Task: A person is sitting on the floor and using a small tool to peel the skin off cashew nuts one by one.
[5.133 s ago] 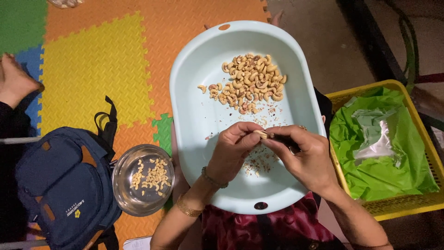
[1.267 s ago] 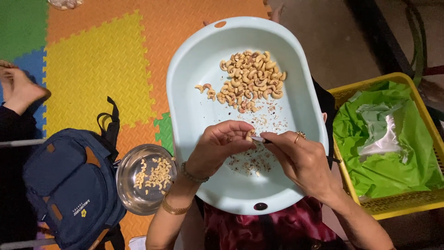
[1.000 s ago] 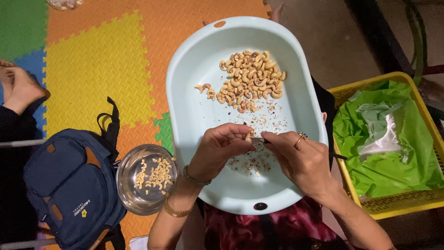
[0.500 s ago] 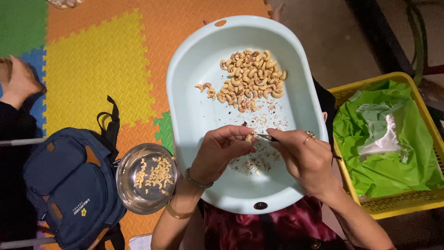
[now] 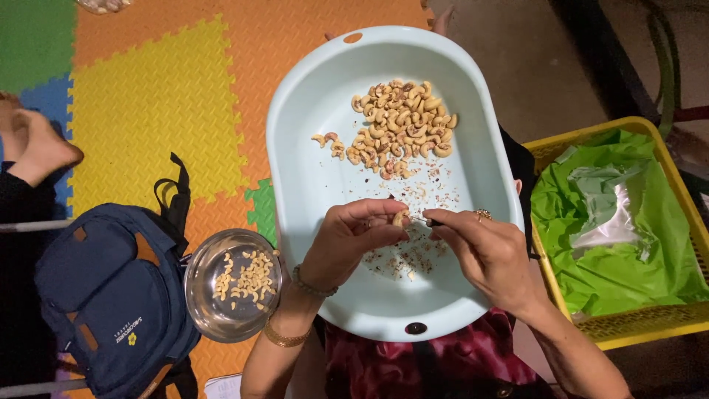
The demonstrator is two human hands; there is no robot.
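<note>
- A floor of interlocking foam mat tiles (image 5: 148, 103) in orange, yellow, green and blue is seen on the left, with bare dark concrete on the right.
- A pale blue oval tub (image 5: 295, 170) is rested across the person's lap, so that the work is kept directly under both hands and scraps are caught inside its rim.
- A single cashew (image 5: 399, 219) is pinched between the thumb and fingers of the left hand (image 5: 351, 240), held above the near half of the tub.
- The right hand (image 5: 484, 255) is closed around a small slim tool (image 5: 427, 221), its tip set against the cashew; the two hands are brought together almost touching.
- Reddish skin flakes (image 5: 406, 258) are scattered on the tub floor just beneath the hands.
- A pile of cashews (image 5: 399, 129) is kept at the far end of the tub, well apart from the flakes.
- A steel bowl (image 5: 210, 314) holding paler nuts is set on the mat just beside the tub's left edge, near the left wrist.
- A navy backpack (image 5: 103, 295) is pressed against the bowl's left side, so little room is left there.
- A yellow basket (image 5: 628, 329) lined with green plastic is placed close to the tub's right rim.
- Another person's hand (image 5: 33, 148) is seen at the far left edge, well apart.
</note>
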